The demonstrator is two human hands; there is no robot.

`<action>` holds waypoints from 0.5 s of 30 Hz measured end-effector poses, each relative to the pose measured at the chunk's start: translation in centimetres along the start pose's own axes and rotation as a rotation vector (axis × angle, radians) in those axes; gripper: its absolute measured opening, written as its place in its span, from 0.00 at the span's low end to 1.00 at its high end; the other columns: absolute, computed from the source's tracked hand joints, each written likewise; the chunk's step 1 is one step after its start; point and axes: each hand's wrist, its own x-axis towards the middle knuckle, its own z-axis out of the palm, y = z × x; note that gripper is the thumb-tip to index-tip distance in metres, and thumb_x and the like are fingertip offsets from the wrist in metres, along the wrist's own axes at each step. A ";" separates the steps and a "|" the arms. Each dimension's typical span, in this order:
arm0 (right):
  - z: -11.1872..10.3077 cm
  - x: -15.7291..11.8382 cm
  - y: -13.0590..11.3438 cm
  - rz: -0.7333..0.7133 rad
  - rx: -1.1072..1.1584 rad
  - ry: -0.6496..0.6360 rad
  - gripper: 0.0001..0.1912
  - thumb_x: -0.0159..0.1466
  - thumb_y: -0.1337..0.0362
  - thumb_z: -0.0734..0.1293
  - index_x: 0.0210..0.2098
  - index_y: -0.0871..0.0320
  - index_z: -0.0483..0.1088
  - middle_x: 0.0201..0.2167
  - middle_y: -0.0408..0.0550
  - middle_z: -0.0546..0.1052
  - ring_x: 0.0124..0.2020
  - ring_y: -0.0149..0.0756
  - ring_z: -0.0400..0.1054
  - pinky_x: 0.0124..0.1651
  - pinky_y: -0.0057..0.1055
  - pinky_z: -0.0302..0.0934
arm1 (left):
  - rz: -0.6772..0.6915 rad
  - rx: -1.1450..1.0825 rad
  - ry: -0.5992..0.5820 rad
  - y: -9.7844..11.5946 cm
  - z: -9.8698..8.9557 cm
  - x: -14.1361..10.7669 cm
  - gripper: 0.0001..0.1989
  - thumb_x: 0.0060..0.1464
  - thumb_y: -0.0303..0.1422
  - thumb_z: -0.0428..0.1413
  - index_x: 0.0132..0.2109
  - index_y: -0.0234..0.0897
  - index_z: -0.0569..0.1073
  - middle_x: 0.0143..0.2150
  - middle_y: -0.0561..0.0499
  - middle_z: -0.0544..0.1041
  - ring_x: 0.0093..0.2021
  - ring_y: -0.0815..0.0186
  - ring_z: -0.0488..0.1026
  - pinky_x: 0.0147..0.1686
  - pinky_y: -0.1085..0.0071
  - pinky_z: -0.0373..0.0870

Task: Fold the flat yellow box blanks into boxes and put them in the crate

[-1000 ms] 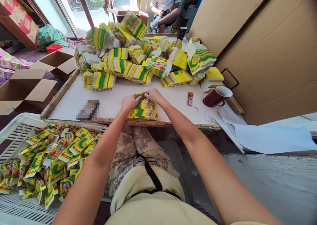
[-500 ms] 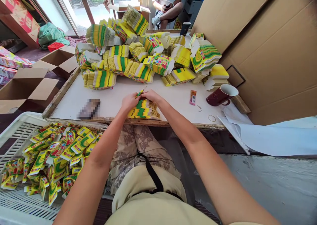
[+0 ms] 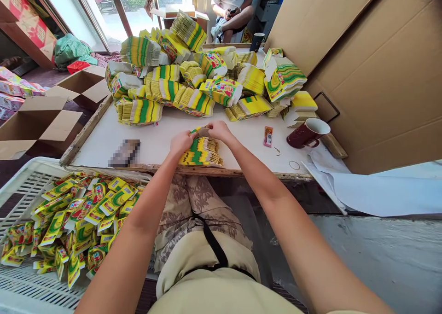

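Between my two hands is one small yellow-and-green carton (image 3: 203, 131), its grey-white inner side partly showing. My left hand (image 3: 182, 142) pinches its left end, fingers closed. At the other end the fingers of my right hand (image 3: 220, 130) are closed on a flap. Just below, near the front edge of the table, lies a fanned stack of flat cartons (image 3: 200, 153). Farther back rises a big heap of bundled flat cartons (image 3: 193, 81). Fingers hide part of the held carton.
Left of my legs, a white plastic basket (image 3: 26, 178) holds many small cartons. A maroon mug (image 3: 305, 134), a small sachet (image 3: 268, 136) and a rubber band (image 3: 294, 165) lie to the right. Open cardboard boxes (image 3: 37, 120) stand at left. A person (image 3: 233, 5) sits beyond the table.
My right hand has shifted slightly right and up, away from my left. The carton between them now shows more of its grey-white inside. The left hand has barely moved.
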 end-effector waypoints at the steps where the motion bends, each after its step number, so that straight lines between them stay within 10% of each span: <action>1: -0.3 -0.2 0.3 -0.020 0.001 -0.015 0.12 0.52 0.72 0.66 0.34 0.61 0.79 0.32 0.48 0.81 0.38 0.38 0.70 0.37 0.27 0.57 | -0.006 -0.002 -0.005 0.0 -0.1 -0.1 0.29 0.64 0.51 0.37 0.48 0.41 0.76 0.51 0.42 0.80 0.52 0.52 0.75 0.46 0.64 0.68; 15: -3.6 -4.1 3.3 -0.248 0.158 -0.473 0.16 0.48 0.70 0.66 0.35 0.57 0.81 0.36 0.42 0.82 0.39 0.37 0.72 0.42 0.26 0.62 | -0.026 0.050 -0.103 0.4 -0.9 1.0 0.38 0.62 0.55 0.33 0.49 0.34 0.78 0.53 0.37 0.79 0.54 0.51 0.75 0.48 0.65 0.68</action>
